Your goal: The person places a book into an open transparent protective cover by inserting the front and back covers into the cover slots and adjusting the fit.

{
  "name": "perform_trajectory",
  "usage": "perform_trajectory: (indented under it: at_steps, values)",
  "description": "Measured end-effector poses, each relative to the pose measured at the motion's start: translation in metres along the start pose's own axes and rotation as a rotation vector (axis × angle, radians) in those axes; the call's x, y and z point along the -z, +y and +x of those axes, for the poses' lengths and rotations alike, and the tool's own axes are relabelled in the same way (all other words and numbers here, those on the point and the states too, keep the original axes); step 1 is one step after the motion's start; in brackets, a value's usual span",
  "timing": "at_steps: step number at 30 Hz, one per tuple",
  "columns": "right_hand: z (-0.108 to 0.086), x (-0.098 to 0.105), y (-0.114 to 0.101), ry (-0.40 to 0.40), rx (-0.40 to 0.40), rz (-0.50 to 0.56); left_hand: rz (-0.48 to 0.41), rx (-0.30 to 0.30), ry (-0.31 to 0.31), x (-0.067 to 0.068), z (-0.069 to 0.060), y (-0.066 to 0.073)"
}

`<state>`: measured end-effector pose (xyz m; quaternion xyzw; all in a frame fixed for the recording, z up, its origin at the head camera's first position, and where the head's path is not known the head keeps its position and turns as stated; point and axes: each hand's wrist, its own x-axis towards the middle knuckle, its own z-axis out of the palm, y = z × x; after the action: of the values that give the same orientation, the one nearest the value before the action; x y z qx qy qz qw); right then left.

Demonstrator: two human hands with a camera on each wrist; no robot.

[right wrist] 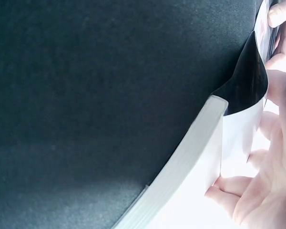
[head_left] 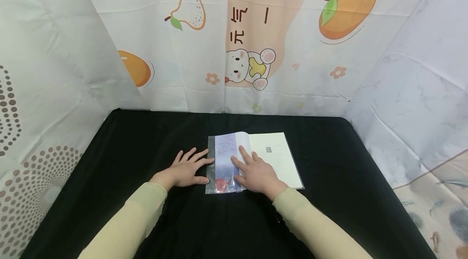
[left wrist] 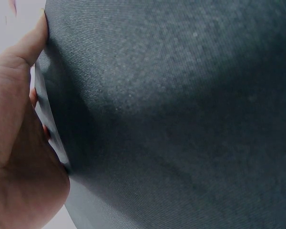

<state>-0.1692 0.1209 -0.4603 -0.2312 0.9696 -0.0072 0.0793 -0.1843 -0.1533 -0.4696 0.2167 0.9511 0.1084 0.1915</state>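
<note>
On the black-covered table lies a book [head_left: 287, 163], opened at its front, with a small QR code on the cream page. Its purple-blue cover flap [head_left: 226, 169] is turned out to the left, and a strip of clear plastic cover [head_left: 211, 183] extends past it. My left hand [head_left: 186, 170] is spread flat on the cloth, its thumb and index fingertips at the plastic's left edge. With spread fingers, my right hand [head_left: 258, 174] presses on the flap near the fold. In the right wrist view the cover bows up beside the thick page block [right wrist: 181, 162].
Black cloth [head_left: 164, 222] covers the table around the book. Behind it hangs a white curtain [head_left: 292, 100] printed with fruit and a bear. More patterned fabric [head_left: 47, 88] closes off the left side, and pale fabric [head_left: 413, 88] the right.
</note>
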Motion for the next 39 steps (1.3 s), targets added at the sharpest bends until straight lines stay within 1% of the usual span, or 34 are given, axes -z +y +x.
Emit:
perform_trajectory:
  at_steps: [12, 17, 19, 24, 32, 39]
  values:
    - [0.0004, -0.0019, -0.0021, 0.001, 0.001, -0.041, -0.005, 0.0, -0.002, -0.0011, 0.0005, -0.0013]
    - [-0.0001, -0.0015, -0.0035, -0.008, 0.006, -0.058, -0.037, -0.002, -0.003, -0.0071, 0.0036, -0.0054]
    - [-0.0002, -0.0011, -0.0037, -0.006, 0.008, -0.056, -0.049, -0.009, 0.002, -0.0083, 0.0038, -0.0061]
    - [-0.0016, 0.0005, -0.004, 0.003, 0.012, -0.051, -0.048, -0.017, 0.002, -0.0037, 0.0007, -0.0025]
    - [-0.0003, 0.0021, -0.0036, 0.001, 0.017, -0.018, -0.016, -0.012, -0.001, -0.0018, 0.0001, -0.0003]
    - [0.0, 0.0063, -0.0029, -0.009, 0.035, 0.007, -0.022, -0.002, -0.001, -0.0034, 0.0023, -0.0017]
